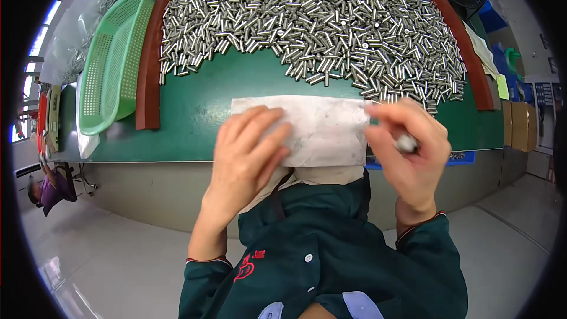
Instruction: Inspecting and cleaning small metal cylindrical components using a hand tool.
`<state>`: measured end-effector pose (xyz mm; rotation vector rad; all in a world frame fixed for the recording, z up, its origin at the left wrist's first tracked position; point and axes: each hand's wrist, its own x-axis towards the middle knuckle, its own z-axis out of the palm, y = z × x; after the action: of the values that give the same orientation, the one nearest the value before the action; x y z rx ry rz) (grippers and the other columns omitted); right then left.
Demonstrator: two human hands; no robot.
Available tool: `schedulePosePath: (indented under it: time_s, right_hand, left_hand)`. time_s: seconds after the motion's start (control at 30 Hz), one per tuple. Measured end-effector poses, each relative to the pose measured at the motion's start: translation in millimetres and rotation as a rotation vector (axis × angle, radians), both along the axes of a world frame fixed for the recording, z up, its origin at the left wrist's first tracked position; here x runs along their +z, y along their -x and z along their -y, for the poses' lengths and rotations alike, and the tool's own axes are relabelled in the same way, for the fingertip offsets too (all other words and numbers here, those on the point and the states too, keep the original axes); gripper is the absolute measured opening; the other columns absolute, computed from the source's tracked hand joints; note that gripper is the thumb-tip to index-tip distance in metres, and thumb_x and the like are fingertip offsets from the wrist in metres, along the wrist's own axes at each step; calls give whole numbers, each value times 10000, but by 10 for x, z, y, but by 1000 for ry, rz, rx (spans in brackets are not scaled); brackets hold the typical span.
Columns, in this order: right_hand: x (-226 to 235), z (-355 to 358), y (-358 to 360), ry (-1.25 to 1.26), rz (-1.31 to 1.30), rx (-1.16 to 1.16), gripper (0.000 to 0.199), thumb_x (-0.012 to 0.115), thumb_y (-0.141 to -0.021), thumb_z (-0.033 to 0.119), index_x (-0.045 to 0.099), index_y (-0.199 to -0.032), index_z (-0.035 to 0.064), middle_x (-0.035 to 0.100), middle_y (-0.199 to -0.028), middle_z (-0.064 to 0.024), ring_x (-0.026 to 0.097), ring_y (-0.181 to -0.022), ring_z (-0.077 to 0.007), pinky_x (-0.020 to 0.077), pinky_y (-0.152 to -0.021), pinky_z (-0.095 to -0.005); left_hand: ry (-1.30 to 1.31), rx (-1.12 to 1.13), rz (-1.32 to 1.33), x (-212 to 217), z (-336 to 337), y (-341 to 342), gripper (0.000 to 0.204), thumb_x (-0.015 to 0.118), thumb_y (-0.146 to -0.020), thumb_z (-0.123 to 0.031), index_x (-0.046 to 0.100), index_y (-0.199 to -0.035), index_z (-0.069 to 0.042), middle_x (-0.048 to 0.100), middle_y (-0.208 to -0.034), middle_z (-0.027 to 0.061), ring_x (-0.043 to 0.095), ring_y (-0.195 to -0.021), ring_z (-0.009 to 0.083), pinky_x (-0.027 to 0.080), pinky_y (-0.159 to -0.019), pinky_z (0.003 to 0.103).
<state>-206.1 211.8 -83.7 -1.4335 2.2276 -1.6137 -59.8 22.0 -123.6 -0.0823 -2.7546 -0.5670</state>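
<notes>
A white sheet point(319, 127) lies flat on the green bench point(195, 118) right under both hands, at the near edge, where the person can work on it without reaching. The left hand point(245, 153) rests palm down on the sheet's left half, fingers spread and loosely bent, holding nothing; it seems to pin the sheet so that it does not slide. The right hand point(410, 147) hovers at the sheet's right edge, its fingers curled and closed around a small grey metal piece point(406, 142), likely one of the pins, though blur hides its exact shape.

Just beyond the hands, past the far edge of the sheet, a big heap of short shiny metal pins point(313, 18) covers the bench, close enough for the right hand to pick from. A brown raised rim point(149, 77) curves around the heap on the left and right, apparently to keep the pins from rolling off. Left of the left hand, outside that rim, a green perforated plastic basket point(112, 65) leans tilted on the bench.
</notes>
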Motion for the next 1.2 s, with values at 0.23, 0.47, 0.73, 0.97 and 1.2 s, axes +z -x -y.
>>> schedulePosePath:
  time_s: [0.23, 0.47, 0.73, 0.97, 1.2]
  right_hand:
    - [-306, 307, -95, 626, 787, 273, 431, 380, -936, 301, 405, -593, 41, 367, -538, -9, 313, -507, -98, 232, -477, -241]
    - [-344, 421, -40, 464, 802, 141, 426, 273, -953, 287, 357, -594, 75, 307, -493, 4, 223, -447, -83, 217, -439, -251]
    - [-235, 482, 70, 272, 867, 175, 381, 349, -926, 248, 411, -606, 50, 352, -532, 15, 287, -492, -57, 242, -457, -226]
    - [-257, 493, 102, 289, 878, 159, 392, 337, -926, 280, 404, -617, 48, 333, -508, 13, 272, -466, -59, 226, -435, -230]
    - [-302, 453, 121, 354, 909, 168, 417, 329, -945, 290, 422, -621, 45, 359, -528, 9, 281, -469, -52, 224, -437, -220]
  left_hand:
    - [-71, 87, 97, 1, -113, 114, 431, 695, -686, -133, 592, -1098, -56, 517, -1193, 114, 475, -1067, 310, 389, -896, 401]
    - [-114, 169, -121, 58, 206, 469, 144, 684, -696, -69, 608, -814, -34, 560, -804, 77, 518, -746, 265, 415, -659, 363]
    - [-269, 230, 8, 97, 316, 993, 73, 643, -722, -50, 618, -767, 2, 588, -696, 103, 568, -626, 238, 451, -587, 336]
    - [-312, 224, 44, 43, 319, 1003, 118, 641, -711, 6, 595, -819, 18, 582, -722, 116, 567, -620, 243, 457, -581, 328]
    - [-953, 231, 32, -61, 419, 925, 144, 663, -750, 36, 621, -886, 16, 631, -855, 34, 582, -728, 92, 475, -654, 216]
